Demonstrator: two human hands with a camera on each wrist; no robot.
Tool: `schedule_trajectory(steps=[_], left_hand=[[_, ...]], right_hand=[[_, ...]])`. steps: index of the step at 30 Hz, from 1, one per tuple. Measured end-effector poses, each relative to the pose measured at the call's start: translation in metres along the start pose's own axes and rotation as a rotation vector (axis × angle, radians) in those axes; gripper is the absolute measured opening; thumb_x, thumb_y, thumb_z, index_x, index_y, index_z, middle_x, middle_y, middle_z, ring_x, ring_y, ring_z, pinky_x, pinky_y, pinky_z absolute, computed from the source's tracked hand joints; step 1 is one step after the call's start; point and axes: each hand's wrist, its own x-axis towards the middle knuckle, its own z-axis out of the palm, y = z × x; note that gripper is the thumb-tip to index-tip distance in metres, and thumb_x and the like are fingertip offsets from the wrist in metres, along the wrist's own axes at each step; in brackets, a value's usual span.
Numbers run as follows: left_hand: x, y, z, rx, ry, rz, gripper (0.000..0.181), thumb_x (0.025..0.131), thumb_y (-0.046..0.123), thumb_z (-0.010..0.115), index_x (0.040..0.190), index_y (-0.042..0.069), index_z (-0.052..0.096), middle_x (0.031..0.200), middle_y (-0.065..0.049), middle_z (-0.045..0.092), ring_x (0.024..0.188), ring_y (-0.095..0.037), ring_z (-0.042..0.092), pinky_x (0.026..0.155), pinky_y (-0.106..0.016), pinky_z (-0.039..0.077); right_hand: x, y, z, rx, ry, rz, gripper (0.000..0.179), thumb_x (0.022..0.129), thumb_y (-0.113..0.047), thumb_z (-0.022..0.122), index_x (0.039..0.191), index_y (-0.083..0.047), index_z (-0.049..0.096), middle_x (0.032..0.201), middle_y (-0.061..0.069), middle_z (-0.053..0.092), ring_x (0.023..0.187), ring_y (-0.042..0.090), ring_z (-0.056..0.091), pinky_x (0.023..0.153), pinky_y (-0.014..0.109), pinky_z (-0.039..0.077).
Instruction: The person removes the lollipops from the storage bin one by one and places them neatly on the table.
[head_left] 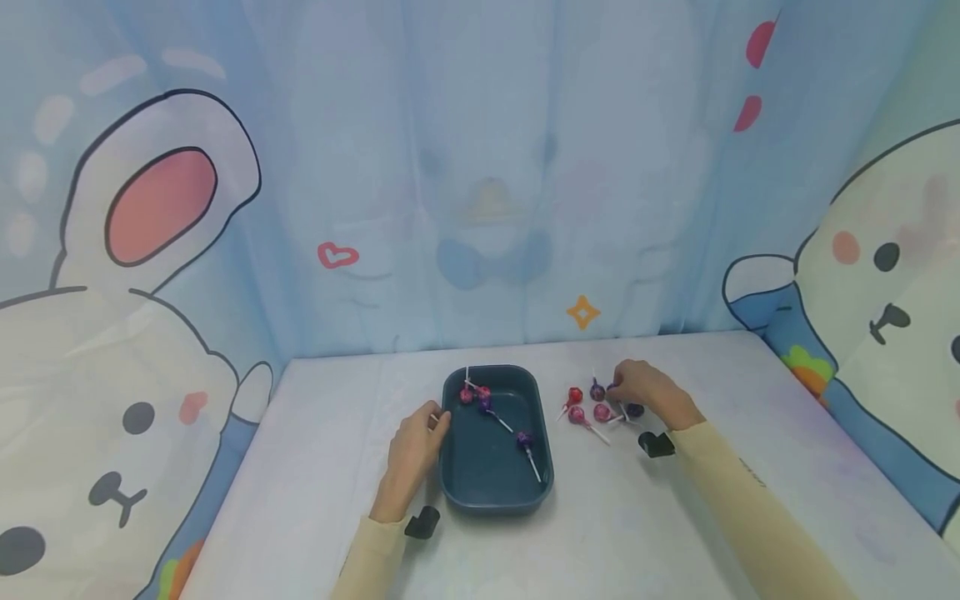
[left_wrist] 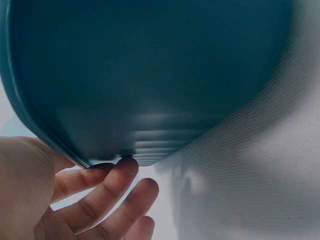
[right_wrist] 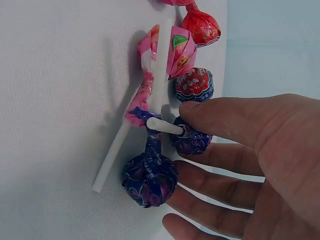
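My left hand [head_left: 417, 442] grips the left rim of a dark teal tray [head_left: 495, 507]; in the left wrist view its fingers [left_wrist: 120, 175] touch the outer wall, and the thumb is mostly hidden. Inside the tray lie a few lollipops, among them a purple lollipop [head_left: 524, 439] near the right wall and pink and purple ones toward the back left. To the right of the tray, my right hand [head_left: 648, 390] pinches a purple-wrapped lollipop [right_wrist: 194, 142] between thumb and index finger. Its white stick points away from the palm. Another purple lollipop [right_wrist: 150, 182] lies close to the fingers.
Around the right hand lie several more lollipops on the white tabletop [head_left: 600, 533], including a red one [head_left: 575, 395] and a pink one [head_left: 576, 415]. A pale blue cartoon curtain [head_left: 480, 125] stands behind and at both sides of the table.
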Motion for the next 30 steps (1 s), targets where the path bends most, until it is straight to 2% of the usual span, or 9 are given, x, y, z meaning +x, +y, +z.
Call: schedule_trajectory(steps=[6,13,21,30], left_hand=[[0.000,0.000,0.000,-0.002,0.001,-0.005,0.020,0.092,0.037,0.052,0.088,0.018,0.056,0.075,0.001,0.063,0.057,-0.010,0.053,0.050,-0.027,0.039],[-0.001,0.000,-0.001,-0.012,0.000,-0.006,0.020,0.092,0.035,0.052,0.087,0.017,0.057,0.073,0.001,0.062,0.056,-0.010,0.052,0.049,-0.027,0.038],[0.000,-0.001,-0.002,-0.015,0.001,0.004,0.021,0.092,0.037,0.052,0.087,0.017,0.056,0.074,0.002,0.062,0.056,-0.010,0.052,0.050,-0.027,0.038],[0.000,0.000,-0.001,-0.012,0.002,0.006,0.020,0.092,0.035,0.052,0.089,0.016,0.057,0.075,0.001,0.063,0.057,-0.011,0.053,0.050,-0.027,0.039]], right_hand=[[0.000,-0.003,-0.002,0.002,-0.015,0.029,0.034,0.084,-0.022,0.064,0.108,0.001,0.058,0.094,0.013,0.062,0.080,0.024,0.056,0.070,0.038,0.047],[-0.003,-0.013,-0.015,-0.009,0.000,0.008,0.061,0.084,-0.032,0.064,0.129,0.003,0.043,0.123,0.025,0.051,0.107,0.038,0.051,0.087,0.052,0.043],[-0.012,-0.031,-0.026,-0.025,0.049,-0.084,0.071,0.082,-0.037,0.066,0.133,0.004,0.038,0.132,0.027,0.044,0.117,0.043,0.045,0.093,0.054,0.038],[-0.024,-0.058,-0.033,-0.005,0.064,-0.108,0.073,0.080,-0.039,0.067,0.134,-0.001,0.038,0.135,0.024,0.043,0.119,0.041,0.044,0.092,0.055,0.039]])
